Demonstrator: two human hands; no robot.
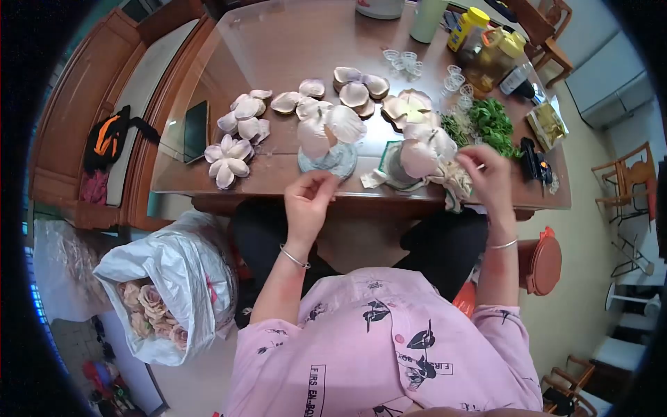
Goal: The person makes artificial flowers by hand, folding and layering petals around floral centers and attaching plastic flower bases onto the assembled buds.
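Looking down from the head camera, I see my left hand [309, 198] pinching the base of a pale fabric flower [326, 128] above the table's [264, 48] near edge, presumably so the petals stay fanned, while my right hand [492, 174] pinches a cream bundle [455, 179] just beside a second bloom [427, 149]. Loose petals [240, 132] line the table's middle within reach, green leaves [493, 121] lie toward its right edge, and a bag [174, 278] of finished roses sits on the floor left of my knees.

Brown glossy table [278, 42]: pale fabric petals [240, 132] scattered centre and left, dark phone [196, 131] at left edge, green leaves [493, 125] right, clear plastic rings [403, 61] upper centre, yellow-capped bottles [486, 48] upper right, black tool [531, 161] far right
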